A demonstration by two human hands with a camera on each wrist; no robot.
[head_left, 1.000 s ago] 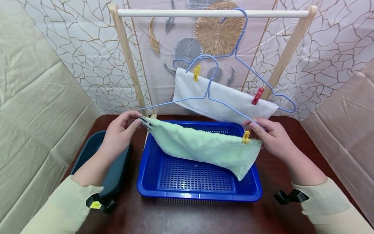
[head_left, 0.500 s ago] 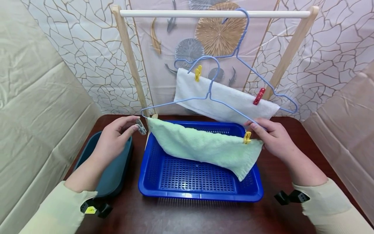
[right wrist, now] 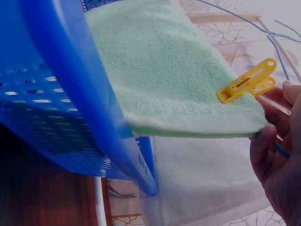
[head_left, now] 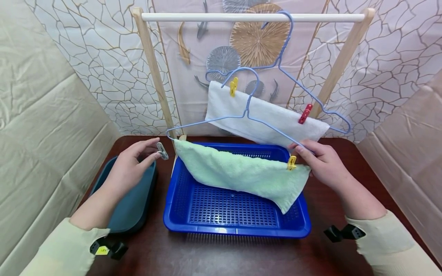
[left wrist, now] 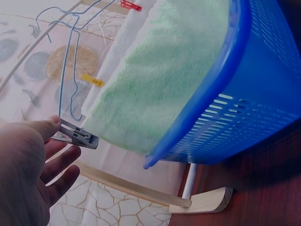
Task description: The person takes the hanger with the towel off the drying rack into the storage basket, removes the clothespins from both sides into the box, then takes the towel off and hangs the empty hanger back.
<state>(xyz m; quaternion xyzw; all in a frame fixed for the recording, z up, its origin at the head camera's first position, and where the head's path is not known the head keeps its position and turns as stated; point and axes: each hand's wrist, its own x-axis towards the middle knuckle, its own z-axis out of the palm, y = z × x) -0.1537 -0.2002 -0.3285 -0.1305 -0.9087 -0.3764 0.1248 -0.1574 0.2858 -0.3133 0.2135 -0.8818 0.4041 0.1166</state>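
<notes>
Head view: L hand [head_left: 127, 163] pinches a grey peg [head_left: 162, 150], now pulled clear of the green towel's [head_left: 238, 172] L corner vs. a sec ago, so only the yellow peg [head_left: 291, 162] fastens it, at the R end. R hand [head_left: 321, 161] grips nearer blue hanger [head_left: 246, 112]; towel hangs from it, above blue basket [head_left: 238, 231].

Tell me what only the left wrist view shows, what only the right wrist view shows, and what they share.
Only the left wrist view: the left hand pinching a gray clip, plus a red clip and a yellow clip on the white towel.
Only the right wrist view: the right hand, and another yellow clip on the green towel.
Both: both towels, the blue basket, blue hanger wire and the tabletop.
</notes>
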